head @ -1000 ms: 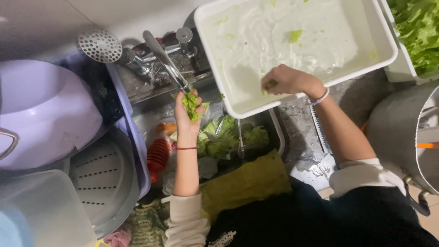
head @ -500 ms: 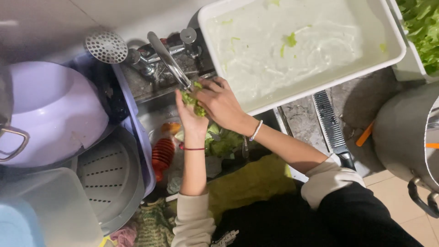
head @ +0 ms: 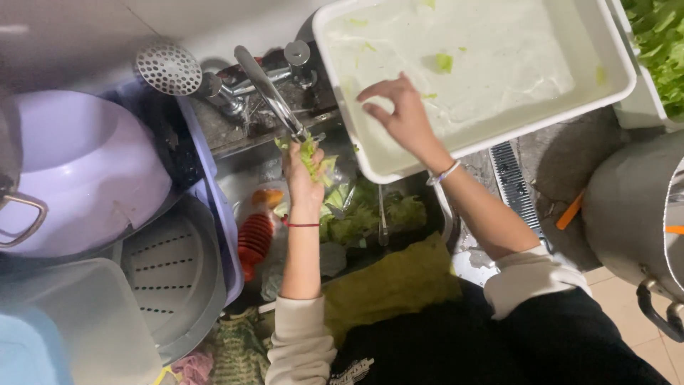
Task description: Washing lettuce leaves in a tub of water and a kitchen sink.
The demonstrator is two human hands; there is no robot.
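From the head camera, looking straight down, the left hand [head: 303,178] is closed around a small bunch of green lettuce leaves [head: 311,153], holding it right under the spout of the metal faucet [head: 269,93] above the sink [head: 442,214]. A thin red band circles that wrist. The right hand [head: 400,114] hovers over the near left corner of a large white rectangular tub [head: 616,43], fingers loosely spread and slightly curled, pinching nothing that can be made out. The tub holds shallow cloudy water with a few small green leaf scraps [head: 444,62] floating in it, and it rests partly over the sink's right side. Down in the sink lie more wet lettuce leaves [head: 363,214], an orange piece, and a red ribbed object [head: 253,239] just left of the forearm. A round perforated shower head [head: 169,69] sits left of the faucet. On the left, a pale lilac basin [head: 78,178] lies tilted against a grey perforated colander [head: 171,278], with a clear plastic container [head: 78,321] below them. At the top right corner another white bin [head: 630,107] is packed with leafy greens [head: 659,43]. A large metal pot [head: 634,207] stands at the right edge, with an orange stick-like item beside it. A yellow-green cloth [head: 388,285] hangs over the sink's front edge, against the person's dark clothing.
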